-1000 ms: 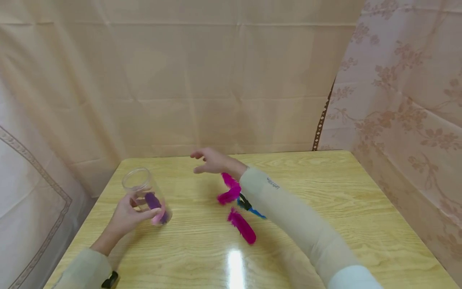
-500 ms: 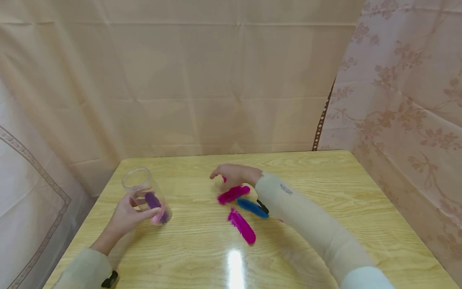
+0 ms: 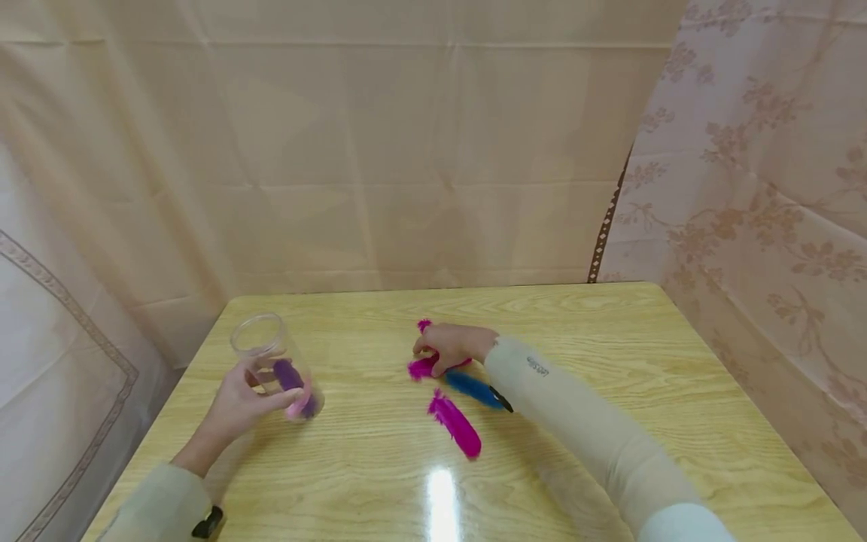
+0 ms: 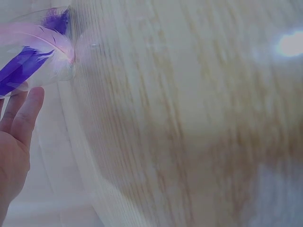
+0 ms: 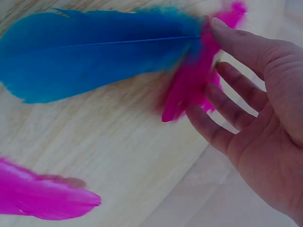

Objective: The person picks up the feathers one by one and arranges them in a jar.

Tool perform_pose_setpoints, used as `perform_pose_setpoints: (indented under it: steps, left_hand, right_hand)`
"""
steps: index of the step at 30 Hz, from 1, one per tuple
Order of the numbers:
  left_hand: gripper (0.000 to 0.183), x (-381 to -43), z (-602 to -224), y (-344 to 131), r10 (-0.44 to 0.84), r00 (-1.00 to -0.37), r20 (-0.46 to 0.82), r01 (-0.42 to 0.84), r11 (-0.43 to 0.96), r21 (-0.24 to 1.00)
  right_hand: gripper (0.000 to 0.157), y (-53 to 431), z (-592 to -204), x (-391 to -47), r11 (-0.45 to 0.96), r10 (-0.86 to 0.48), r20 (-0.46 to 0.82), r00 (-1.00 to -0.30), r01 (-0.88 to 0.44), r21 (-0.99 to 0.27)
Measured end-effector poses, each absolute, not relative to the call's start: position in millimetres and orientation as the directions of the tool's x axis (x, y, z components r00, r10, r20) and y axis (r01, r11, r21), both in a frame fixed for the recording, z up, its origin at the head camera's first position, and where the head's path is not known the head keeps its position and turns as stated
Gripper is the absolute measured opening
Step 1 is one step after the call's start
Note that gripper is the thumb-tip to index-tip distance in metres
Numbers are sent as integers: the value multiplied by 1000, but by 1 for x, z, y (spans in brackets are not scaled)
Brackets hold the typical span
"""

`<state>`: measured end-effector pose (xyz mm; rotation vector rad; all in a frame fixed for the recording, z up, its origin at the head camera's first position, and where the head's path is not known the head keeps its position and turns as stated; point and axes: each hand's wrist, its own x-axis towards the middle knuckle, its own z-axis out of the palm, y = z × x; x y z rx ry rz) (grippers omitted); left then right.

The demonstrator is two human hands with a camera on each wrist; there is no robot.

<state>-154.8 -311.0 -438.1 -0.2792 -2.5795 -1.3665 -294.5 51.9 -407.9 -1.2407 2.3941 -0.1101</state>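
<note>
My left hand [image 3: 237, 403] holds a clear jar [image 3: 287, 348] at the table's left side, thumb and fingers around its wall. Inside lie a purple feather [image 3: 287, 374] and a pink feather [image 4: 38, 37]. Near the table's middle, my right hand [image 3: 457, 342] reaches down over a magenta feather [image 3: 423, 367]; in the right wrist view thumb and fingertips are spread about it, with gaps between them. The tip of another magenta feather [image 3: 424, 325] shows behind the hand. Close to the wrist lies a blue feather [image 3: 474, 388].
A separate magenta feather [image 3: 457, 427] lies nearer the front of the wooden table [image 3: 366, 459]. Beige curtains [image 3: 433, 150] hang behind the table, with patterned cloth [image 3: 765, 188] along the right side.
My right hand has moved right from the back middle of the table and lowered onto the magenta feathers. The blue feather has come into fuller view. My left hand and the jar stay put.
</note>
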Motion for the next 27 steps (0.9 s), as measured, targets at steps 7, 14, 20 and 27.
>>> perform_pose_setpoints:
  steps: [7,14,20,27]
  left_hand:
    - [66,-155,-438,-310,66,-961,270,262,534,803]
    - [67,-154,-439,-311,71,-958,279,274,529,803]
    - [67,-154,-438,-311,77,-956,285,280,543,792]
    - [66,-152,-436,-308,69,-962,264,260,529,808]
  right_hand:
    - [36,52,-417,-293,590,-804,-284,-523,-761,-270]
    - [16,51,-420,-291,671,-741,-323,-588,-640,-374]
    - [7,50,-418,-290,680,-733,-351,-583,-621,-391]
    - [6,51,-418,-290,673,-740,-356,-571,-615,-412]
